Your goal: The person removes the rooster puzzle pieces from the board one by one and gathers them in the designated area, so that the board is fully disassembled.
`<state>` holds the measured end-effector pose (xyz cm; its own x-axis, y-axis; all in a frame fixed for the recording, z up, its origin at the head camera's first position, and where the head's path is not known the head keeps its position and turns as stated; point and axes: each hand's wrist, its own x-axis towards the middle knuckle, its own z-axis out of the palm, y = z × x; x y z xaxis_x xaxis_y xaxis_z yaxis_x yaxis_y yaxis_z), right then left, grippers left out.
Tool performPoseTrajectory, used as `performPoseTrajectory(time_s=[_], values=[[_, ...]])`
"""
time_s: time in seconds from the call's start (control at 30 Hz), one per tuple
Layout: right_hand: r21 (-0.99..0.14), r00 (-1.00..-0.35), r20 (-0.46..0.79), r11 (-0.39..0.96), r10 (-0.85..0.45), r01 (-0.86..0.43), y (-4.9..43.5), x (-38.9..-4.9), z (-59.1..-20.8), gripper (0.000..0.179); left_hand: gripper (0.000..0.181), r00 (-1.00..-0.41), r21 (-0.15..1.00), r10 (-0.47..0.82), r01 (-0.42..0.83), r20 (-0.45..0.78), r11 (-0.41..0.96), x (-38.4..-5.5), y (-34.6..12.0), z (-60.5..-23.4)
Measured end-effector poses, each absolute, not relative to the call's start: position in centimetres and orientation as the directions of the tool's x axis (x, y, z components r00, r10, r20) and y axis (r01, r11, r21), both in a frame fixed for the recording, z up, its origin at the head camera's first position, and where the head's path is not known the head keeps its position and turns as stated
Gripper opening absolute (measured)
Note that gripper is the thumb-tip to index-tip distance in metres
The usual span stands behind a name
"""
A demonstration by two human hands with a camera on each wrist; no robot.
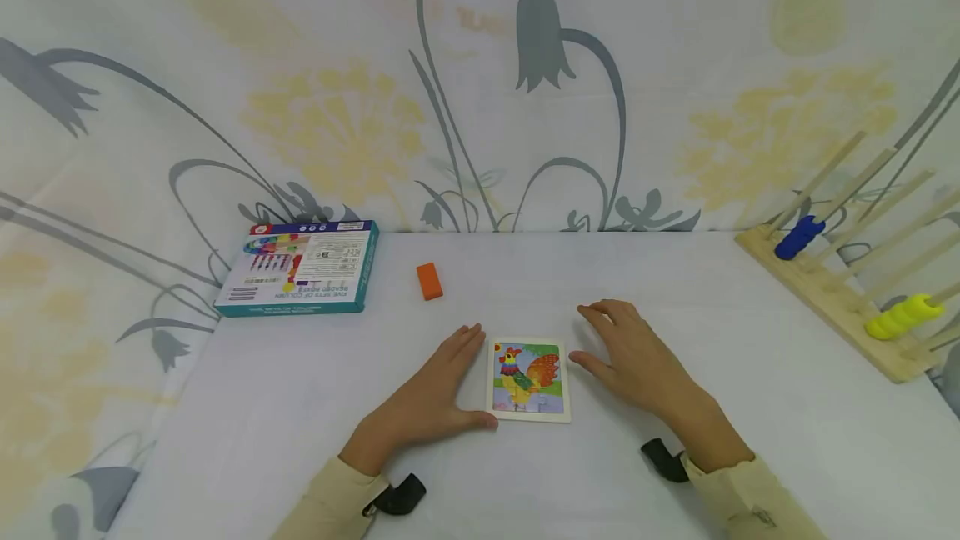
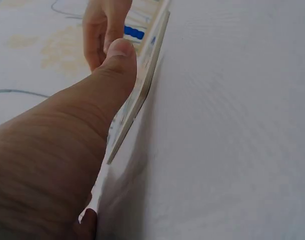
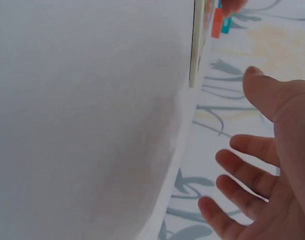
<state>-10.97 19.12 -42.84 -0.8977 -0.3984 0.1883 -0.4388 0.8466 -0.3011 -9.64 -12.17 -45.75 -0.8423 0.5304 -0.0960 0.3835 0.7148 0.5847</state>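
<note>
A small framed jigsaw puzzle [image 1: 528, 380] with a rooster picture lies flat on the white table, its pieces filling the frame. My left hand [image 1: 435, 394] is at its left side, fingers stretched forward and thumb at the lower left corner of the frame. In the left wrist view the thumb [image 2: 123, 55] overlaps the frame's edge [image 2: 142, 95]. To the right of the puzzle, my right hand [image 1: 622, 352] hovers with fingers spread and slightly bent, holding nothing. The right wrist view shows its fingers [image 3: 247, 170] apart from the frame [image 3: 196, 50].
An orange block [image 1: 430, 282] lies behind the puzzle. A teal-edged toy box [image 1: 300, 269] lies at the back left. On the right stands a wooden peg rack [image 1: 832, 298] with blue beads [image 1: 799, 237] and yellow beads [image 1: 903, 317]. A flower-printed cloth [image 1: 480, 107] hangs behind the table.
</note>
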Motion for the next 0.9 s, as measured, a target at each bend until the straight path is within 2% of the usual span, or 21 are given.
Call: performPoseTrajectory(time_s=[0.27, 0.63, 0.9], values=[[-0.402, -0.900, 0.108, 0.809, -0.423, -0.429, 17.3, -11.1, -42.1, 0.040, 0.121, -0.801, 0.496, 0.597, 0.498, -0.051, 0.711, -10.1, -11.0, -46.2], [-0.470, -0.883, 0.007, 0.778, -0.469, -0.417, 15.4, -11.4, -42.1, 0.032, 0.117, -0.794, 0.435, 0.608, 0.537, -0.032, 0.723, -10.3, -10.5, -46.2], [-0.531, -0.870, 0.010, 0.734, -0.494, -0.423, 13.6, -12.1, -42.6, 0.026, 0.117, -0.798, 0.434, 0.601, 0.528, -0.039, 0.730, -10.3, -10.5, -46.3]])
